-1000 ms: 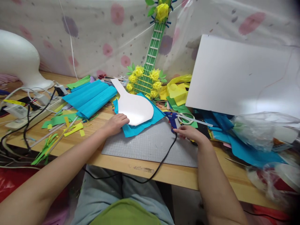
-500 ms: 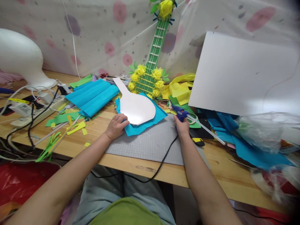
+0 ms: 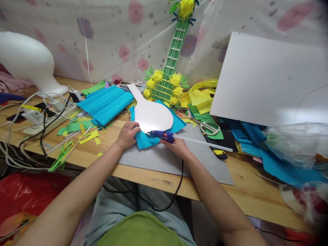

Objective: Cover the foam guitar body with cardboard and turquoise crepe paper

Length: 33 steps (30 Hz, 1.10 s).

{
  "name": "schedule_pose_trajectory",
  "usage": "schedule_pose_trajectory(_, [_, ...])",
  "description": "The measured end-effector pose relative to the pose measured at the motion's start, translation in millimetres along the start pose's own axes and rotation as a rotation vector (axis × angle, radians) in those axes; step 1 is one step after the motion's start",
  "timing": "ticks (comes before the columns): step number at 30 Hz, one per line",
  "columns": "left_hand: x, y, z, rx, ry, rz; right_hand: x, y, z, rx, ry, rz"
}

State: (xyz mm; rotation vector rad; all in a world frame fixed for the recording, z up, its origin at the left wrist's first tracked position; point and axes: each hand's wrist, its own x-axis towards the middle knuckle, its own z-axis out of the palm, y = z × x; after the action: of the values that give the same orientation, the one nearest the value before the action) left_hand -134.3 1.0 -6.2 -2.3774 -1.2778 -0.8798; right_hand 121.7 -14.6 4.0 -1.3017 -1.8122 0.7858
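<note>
A wooden table (image 3: pixel 246 191) is seen spread with paper scraps, and a big white board (image 3: pixel 269 78) is propped at its right. A grey cutting mat (image 3: pixel 205 160) lies at the near edge, and a sheet of blue crepe paper (image 3: pixel 143 140) is laid partly on it. A white cutout (image 3: pixel 153 116), shaped like a small guitar body with a neck, is laid flat on that sheet.

The cutout is judged stiff but light, easily creased at the thin neck, so it is best held down flat at the broad rounded end. The crepe paper is judged soft and stretchy and likely to wrinkle or tear if dragged.

A blue glue gun (image 3: pixel 160 134) is held low over the near edge of the cutout, nozzle to the left, with a clear glue stick (image 3: pixel 202 142) jutting out behind and a black cord (image 3: pixel 179 184) hanging off the table (the nozzle is presumably hot, so only the handle is safe to grip). The gun is judged light and rigid.

The right hand (image 3: pixel 176 147) is closed around the gun's handle. The left hand (image 3: pixel 126 135) is set with fingers bent, pressing on the left edge of the crepe paper and cutout, with nothing clasped
</note>
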Motion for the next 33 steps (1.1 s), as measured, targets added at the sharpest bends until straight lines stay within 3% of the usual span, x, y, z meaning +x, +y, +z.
schedule_pose_trajectory(4, [0,0,0.0,-0.035,-0.003,-0.001,-4,7,0,-0.149,-0.048,-0.070])
schedule_pose_trajectory(9, [-2,0,-0.6,-0.047,0.049,0.059,-4,10,2,-0.174,-0.050,-0.092])
schedule_pose_trajectory(16, [1,0,-4.7,-0.173,-0.049,0.025,-5,8,3,-0.202,-0.046,-0.119])
schedule_pose_trajectory(23, [4,3,-10.2,-0.180,0.044,-0.124,-5,8,2,-0.049,-0.044,0.025])
schedule_pose_trajectory(27, [40,35,-18.8,-0.120,0.138,-0.128,0,9,3,0.128,-0.092,0.139])
schedule_pose_trajectory(33, [121,93,-22.7,-0.297,-0.213,0.330,3,17,-2,0.157,-0.123,0.226])
